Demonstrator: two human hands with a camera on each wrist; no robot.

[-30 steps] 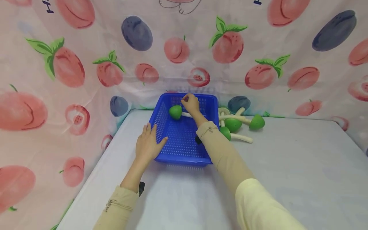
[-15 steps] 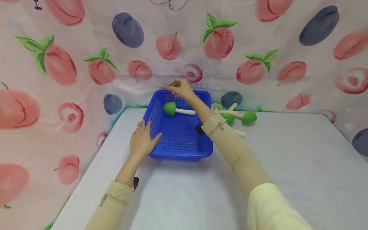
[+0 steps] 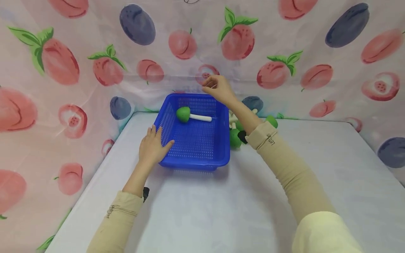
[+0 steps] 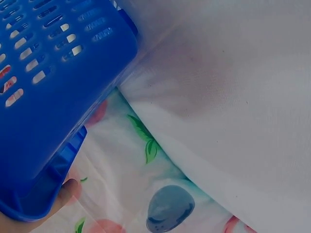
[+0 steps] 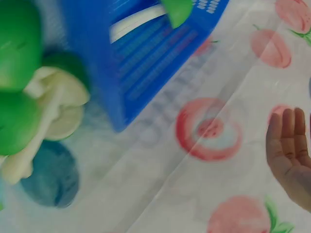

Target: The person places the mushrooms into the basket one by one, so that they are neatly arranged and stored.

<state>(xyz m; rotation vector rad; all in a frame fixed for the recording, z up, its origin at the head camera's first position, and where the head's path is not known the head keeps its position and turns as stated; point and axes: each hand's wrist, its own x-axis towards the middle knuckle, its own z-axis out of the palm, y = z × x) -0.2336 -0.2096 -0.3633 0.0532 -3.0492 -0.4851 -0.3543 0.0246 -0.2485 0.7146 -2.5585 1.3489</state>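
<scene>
A blue plastic basket point(image 3: 193, 163) with perforated walls stands on the white table. Inside it lies one toy mushroom point(image 3: 183, 115) with a green cap and white stalk. My left hand point(image 3: 152, 147) rests against the basket's left rim, fingers extended along the outside and thumb over the edge. The right hand point(image 3: 220, 89) is raised above the basket's back right corner, holding nothing, its fingers loosely bent. Beside the basket's right wall, several more green-capped mushrooms point(image 3: 235, 138) lie in a pile, partly covered by my right forearm.
A fruit-print cloth point(image 3: 186, 75) hangs behind and to the left of the table point(image 3: 196, 211). The pile of mushrooms sits close to the basket's right side. A black band point(image 3: 243, 137) is on my right wrist.
My right hand has come up out of the basket and then swung back to the right. The mushroom stays in the basket. My left hand keeps its place at the rim.
</scene>
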